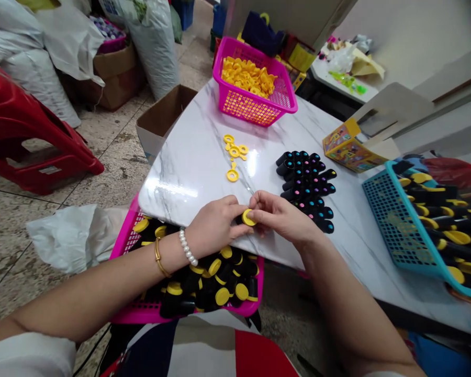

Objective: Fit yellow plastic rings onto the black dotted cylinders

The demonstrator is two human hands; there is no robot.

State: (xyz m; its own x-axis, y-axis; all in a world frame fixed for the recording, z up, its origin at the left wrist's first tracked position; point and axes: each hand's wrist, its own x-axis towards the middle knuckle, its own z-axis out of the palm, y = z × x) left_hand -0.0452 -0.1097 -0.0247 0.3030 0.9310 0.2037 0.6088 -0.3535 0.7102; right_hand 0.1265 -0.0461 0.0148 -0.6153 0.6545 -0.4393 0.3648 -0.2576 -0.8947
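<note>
Over the table's near edge, my left hand [216,222] is closed around a small black cylinder, mostly hidden by the fingers. A round yellow cap [249,217] sits at its end, facing right. My right hand [278,215] pinches this cap, thumb on its face. Just beyond the hands lie several loose yellow cap pieces [232,173] with rings. To the right stands a cluster of black cylinders [308,180] with blue, pink and purple ends. Beneath my left forearm is a pink basket [260,285] of black cylinders with yellow caps.
A pink basket [251,112] of yellow pieces stands at the table's far end. On the right are a turquoise basket [400,230] of yellow-capped black cylinders and a printed box [349,149]. A red stool [27,141], cardboard box [163,118] and white sacks [149,47] occupy the floor.
</note>
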